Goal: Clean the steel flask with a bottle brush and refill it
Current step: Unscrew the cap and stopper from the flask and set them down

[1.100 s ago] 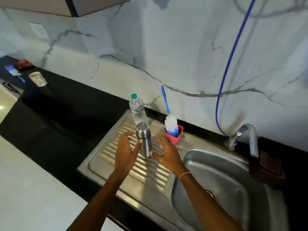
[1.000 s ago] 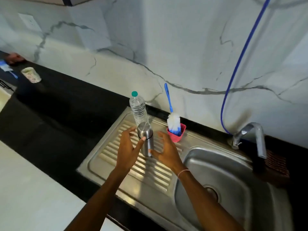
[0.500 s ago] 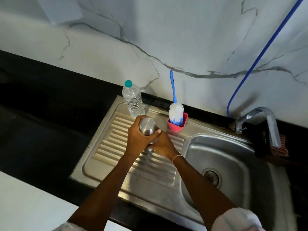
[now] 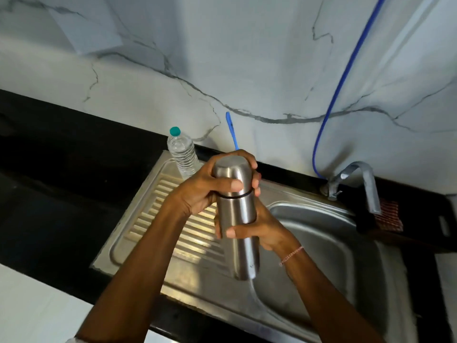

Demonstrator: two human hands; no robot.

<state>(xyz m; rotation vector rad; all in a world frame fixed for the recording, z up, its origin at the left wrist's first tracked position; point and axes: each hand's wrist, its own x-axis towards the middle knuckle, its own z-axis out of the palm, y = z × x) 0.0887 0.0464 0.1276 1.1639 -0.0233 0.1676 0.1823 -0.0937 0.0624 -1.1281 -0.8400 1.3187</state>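
The steel flask [image 4: 238,214] is held upright in the air above the drainboard, close to the camera. My left hand [image 4: 206,186] grips its cap, fingers wrapped round the top and thumb across the front. My right hand [image 4: 257,226] grips the flask's body below the black seam. Behind my hands only the blue handle of the bottle brush [image 4: 232,132] shows against the wall; its bristles and holder are hidden. A clear plastic water bottle [image 4: 183,154] with a teal cap stands at the drainboard's back edge.
The steel sink [image 4: 333,233] has a ribbed drainboard on the left and a basin on the right. A tap [image 4: 358,179] rises at the back right, with a blue hose [image 4: 338,87] running up the marble wall. Black countertop surrounds the sink.
Both hands closed round the flask where it stood on the drainboard and lifted it up toward the camera. The view tilted down and moved closer to the sink.
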